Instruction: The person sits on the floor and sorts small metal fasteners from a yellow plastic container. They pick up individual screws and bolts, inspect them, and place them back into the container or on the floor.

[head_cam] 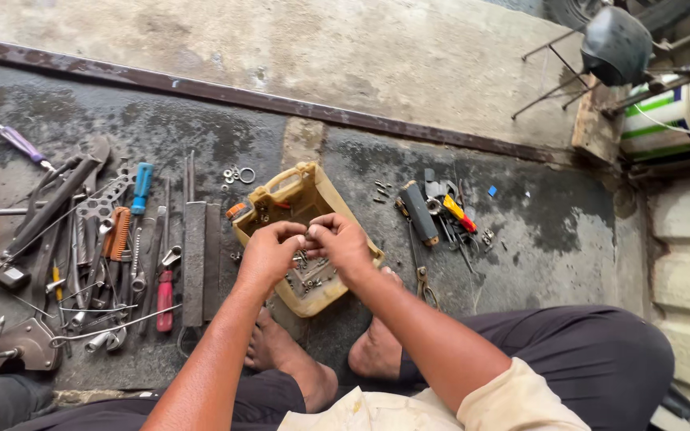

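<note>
Small metal part, pinched between both sets of fingertips, too tiny to tell what it is; it sits right above the yellow plastic tray. Left hand & right hand meet fingertip to fingertip over the tray, both clenched in a fine pinch on that part. Tray is cracked & grimy, lying on the wet concrete floor directly under the hands, w/ bolts and small hardware loose inside, below the knuckles.

Left of the left hand: row of tools laid out on the floor, incl. a flat metal file nearest the wrist, a red-handled screwdriver, a blue-handled screwdriver farther out, and a purple-handled one well apart at the far left. Few washers lie just beyond the tray's far-left corner.

Right of the right hand: small heap of bits w/ a dark cylindrical handle and a red-yellow piece. Bare feet rest on the floor below the forearms.
</note>
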